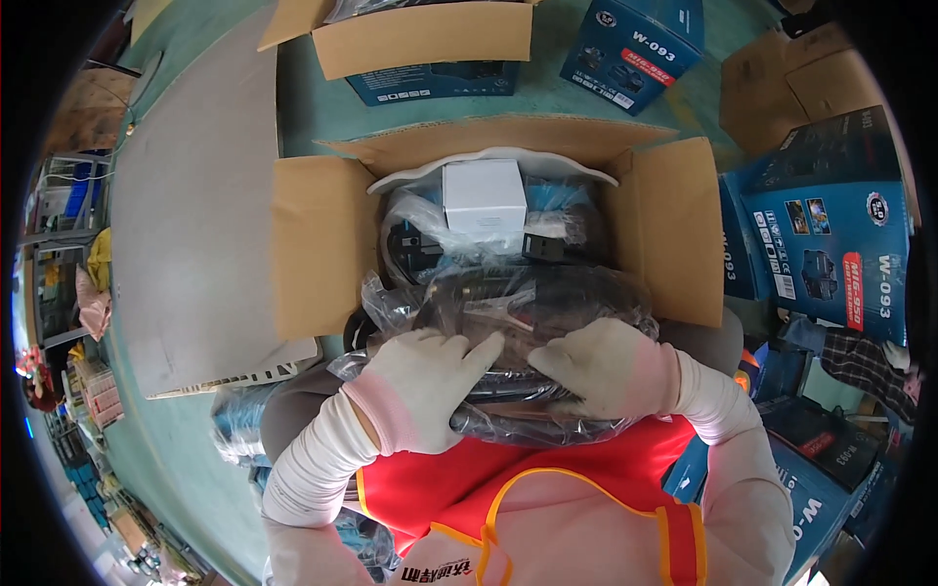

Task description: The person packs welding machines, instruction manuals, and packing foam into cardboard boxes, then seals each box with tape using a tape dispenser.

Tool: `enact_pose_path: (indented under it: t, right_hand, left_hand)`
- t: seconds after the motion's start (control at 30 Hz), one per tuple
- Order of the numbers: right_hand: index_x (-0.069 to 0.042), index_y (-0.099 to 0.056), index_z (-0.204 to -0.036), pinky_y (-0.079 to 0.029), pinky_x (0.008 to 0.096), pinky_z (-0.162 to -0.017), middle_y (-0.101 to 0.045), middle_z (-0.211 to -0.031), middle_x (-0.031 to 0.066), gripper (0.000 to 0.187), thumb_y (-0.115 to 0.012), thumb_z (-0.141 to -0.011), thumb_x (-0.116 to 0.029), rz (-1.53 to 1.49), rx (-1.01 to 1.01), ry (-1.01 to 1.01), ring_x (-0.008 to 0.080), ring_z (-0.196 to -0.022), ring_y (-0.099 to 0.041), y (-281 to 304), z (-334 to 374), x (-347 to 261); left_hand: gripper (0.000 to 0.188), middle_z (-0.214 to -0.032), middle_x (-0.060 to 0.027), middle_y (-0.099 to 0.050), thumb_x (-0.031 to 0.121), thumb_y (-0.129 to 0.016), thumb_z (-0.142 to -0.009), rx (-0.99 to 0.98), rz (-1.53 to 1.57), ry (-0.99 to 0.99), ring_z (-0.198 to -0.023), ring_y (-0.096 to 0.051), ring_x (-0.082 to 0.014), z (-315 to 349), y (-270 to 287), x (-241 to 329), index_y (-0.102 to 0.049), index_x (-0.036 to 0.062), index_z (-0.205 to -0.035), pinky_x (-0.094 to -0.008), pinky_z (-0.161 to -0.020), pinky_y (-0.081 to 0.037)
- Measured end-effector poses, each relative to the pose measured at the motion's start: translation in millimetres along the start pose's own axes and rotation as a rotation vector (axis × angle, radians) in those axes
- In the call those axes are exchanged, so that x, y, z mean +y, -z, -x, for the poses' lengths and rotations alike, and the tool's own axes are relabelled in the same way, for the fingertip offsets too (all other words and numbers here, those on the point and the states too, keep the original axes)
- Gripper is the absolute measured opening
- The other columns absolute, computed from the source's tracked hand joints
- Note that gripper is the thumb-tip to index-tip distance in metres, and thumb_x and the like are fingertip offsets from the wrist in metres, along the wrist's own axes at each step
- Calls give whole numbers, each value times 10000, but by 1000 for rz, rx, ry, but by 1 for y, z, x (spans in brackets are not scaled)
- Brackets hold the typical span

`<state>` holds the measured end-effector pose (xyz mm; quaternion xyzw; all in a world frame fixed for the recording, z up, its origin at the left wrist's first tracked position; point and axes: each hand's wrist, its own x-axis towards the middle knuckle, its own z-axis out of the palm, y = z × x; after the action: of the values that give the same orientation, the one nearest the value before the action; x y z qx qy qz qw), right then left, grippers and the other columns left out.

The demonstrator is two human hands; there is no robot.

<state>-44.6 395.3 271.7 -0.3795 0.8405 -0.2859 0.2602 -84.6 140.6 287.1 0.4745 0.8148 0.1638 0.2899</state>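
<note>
White work gloves with pink cuffs cover both my hands. My left hand [422, 376] and my right hand [608, 369] hold a bulky dark item in a clear plastic bag [532, 293], thumbs on top pointing toward each other. What the dark item is, I cannot make out through the shiny film. It rests between my lap and the near side of an open cardboard box [674, 230], covering that side. Inside the box, a small white carton [486, 200] lies on clear plastic wrapping, beside black parts [415, 244]. White foam sheet [489, 156] lines the far wall.
A large grey board [195, 215] lies to the left. Beyond my box stand another open carton [425, 41] and a blue printed box [635, 54]. More blue boxes [831, 225] are stacked at the right, near a plain brown carton [796, 83]. Shelving [59, 234] stands far left.
</note>
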Motion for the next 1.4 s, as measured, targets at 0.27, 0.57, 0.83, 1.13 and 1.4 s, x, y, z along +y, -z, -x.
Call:
enact_pose_path:
  t: [0.27, 0.57, 0.83, 1.13, 1.4]
  right_hand:
    - [-22, -560, -1014, -497, 432, -713, -613, -879, 186, 252, -598, -877, -229, -121, 278, 346, 351, -858, -616, 13, 11, 25]
    - [-28, -618, -1012, -475, 446, -828, -648, -970, 174, 223, -593, -851, -181, 272, 97, -357, 366, -926, -608, 19, 34, 136]
    - [28, -561, -1094, -495, 448, -821, -656, -985, 240, 441, -703, -772, -238, 205, -46, -637, 403, -951, -633, -48, -23, 144]
    - [-46, -589, -1166, -503, 453, -823, -652, -1017, 226, 427, -652, -780, -216, 153, 256, -413, 400, -919, -634, -18, -22, 110]
    - [-117, -628, -1152, -522, 412, -812, -655, -1016, 124, 443, -731, -744, -254, 480, 0, -316, 316, -989, -638, -71, -91, 120]
  left_hand:
    - [432, -789, -103, -603, 212, -737, -661, -49, -106, -11, -724, -659, -283, 13, 4, 20, -519, 55, -999, -412, -563, -509]
    - [457, -949, -184, -663, 175, -707, -732, 596, -30, 233, -883, -670, -338, 65, 21, -24, -578, 47, -1151, -377, -749, -529]
    - [426, -980, -25, -620, 301, -713, -886, 1247, 508, 352, -872, -551, -118, 107, -9, -81, -566, -8, -1140, -255, -798, -452]
    - [395, -991, -31, -622, 254, -710, -888, 1349, 641, 445, -873, -547, -101, 118, -26, -86, -582, -30, -1132, -247, -806, -454]
    - [428, -1013, -22, -612, 269, -679, -914, 1259, 632, 464, -893, -546, -98, 103, -15, -98, -559, -34, -1192, -245, -828, -447]
